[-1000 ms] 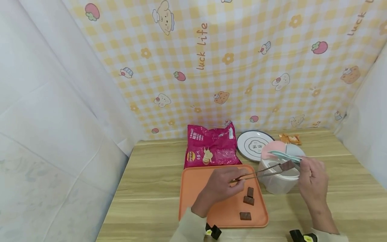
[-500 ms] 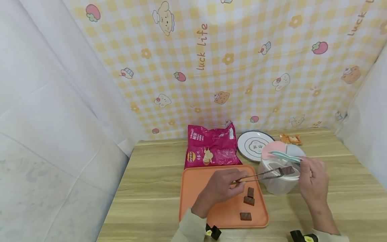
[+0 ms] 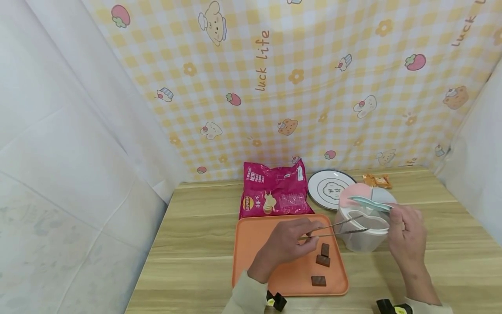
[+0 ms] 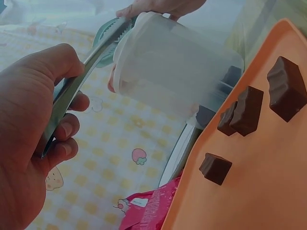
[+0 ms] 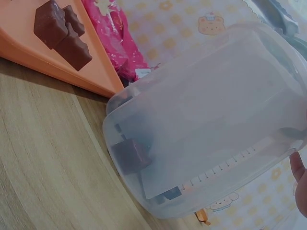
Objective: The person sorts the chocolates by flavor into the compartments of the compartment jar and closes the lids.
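Observation:
My left hand [image 3: 292,240] grips metal tongs [image 3: 339,234], also seen in the left wrist view. The tongs' tips stand apart over the open compartment of a translucent container [image 3: 362,240], with nothing between them. With my right hand [image 3: 408,231] I hold the raised mint-green flap lid [image 3: 370,203] at the container's rim. Chocolate pieces show through the container's wall near its bottom, one of them a dark chocolate piece [image 5: 130,155] in the right wrist view. Several brown chocolate pieces [image 3: 318,280] lie on the orange tray [image 3: 251,244], below my left hand.
A magenta chip bag [image 3: 274,187] lies behind the tray. Beside it, a white plate [image 3: 329,187] with a dark rim sits partly behind the container. Small orange-wrapped packets [image 3: 376,180] are at the back right. A checked cloth [image 3: 255,109] hangs behind the wooden table [image 3: 188,244].
The chocolate piece that the tongs held over the compartment is gone from their tips, which have spread apart. Both hands have stayed nearly in place.

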Demonstrator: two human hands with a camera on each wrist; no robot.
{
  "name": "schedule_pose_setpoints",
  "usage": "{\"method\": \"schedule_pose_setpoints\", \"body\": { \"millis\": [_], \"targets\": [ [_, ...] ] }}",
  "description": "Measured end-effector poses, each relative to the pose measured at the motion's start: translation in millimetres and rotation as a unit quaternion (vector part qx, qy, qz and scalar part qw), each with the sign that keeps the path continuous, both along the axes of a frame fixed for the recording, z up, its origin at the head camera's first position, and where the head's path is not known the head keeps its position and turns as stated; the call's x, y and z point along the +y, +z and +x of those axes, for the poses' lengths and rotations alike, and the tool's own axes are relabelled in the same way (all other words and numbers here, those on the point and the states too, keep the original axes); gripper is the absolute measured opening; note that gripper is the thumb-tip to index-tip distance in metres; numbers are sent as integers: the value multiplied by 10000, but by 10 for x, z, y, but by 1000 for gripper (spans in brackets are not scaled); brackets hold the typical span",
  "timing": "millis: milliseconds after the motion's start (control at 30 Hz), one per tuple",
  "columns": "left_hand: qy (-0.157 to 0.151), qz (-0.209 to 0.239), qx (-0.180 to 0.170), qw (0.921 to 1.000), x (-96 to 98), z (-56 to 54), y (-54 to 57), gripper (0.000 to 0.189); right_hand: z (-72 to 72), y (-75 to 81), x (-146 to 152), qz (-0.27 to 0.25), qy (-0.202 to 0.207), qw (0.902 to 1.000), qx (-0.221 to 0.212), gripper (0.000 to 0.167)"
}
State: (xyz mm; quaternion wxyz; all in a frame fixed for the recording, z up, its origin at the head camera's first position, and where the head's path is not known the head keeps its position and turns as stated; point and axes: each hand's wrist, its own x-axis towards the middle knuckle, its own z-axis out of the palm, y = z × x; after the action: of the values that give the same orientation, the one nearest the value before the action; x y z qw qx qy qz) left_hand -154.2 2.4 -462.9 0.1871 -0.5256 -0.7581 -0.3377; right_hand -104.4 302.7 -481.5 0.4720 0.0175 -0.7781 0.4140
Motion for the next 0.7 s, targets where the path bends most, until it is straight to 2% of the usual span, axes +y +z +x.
{"method": "schedule_pose_setpoints", "body": {
  "millis": [167, 333, 533, 700],
  "targets": [
    [29, -24, -68, 10000, -33, 12, 7, 34, -3, -14, -4, -27, -92, 9999, -39, 34],
    [88, -28, 57, 9999, -84, 25, -6, 30, 0, -36, 3, -49, -60, 9999, -65, 35],
    [-12, -74, -271, 9996, -214, 68, -38, 27, 12, -27, -8, -35, -75, 9999, -109, 37],
    [72, -276, -472, 9985, -377, 123, -44, 30, 18, -9, -19, -62, -100, 9998, -145, 39]
  ]
}}
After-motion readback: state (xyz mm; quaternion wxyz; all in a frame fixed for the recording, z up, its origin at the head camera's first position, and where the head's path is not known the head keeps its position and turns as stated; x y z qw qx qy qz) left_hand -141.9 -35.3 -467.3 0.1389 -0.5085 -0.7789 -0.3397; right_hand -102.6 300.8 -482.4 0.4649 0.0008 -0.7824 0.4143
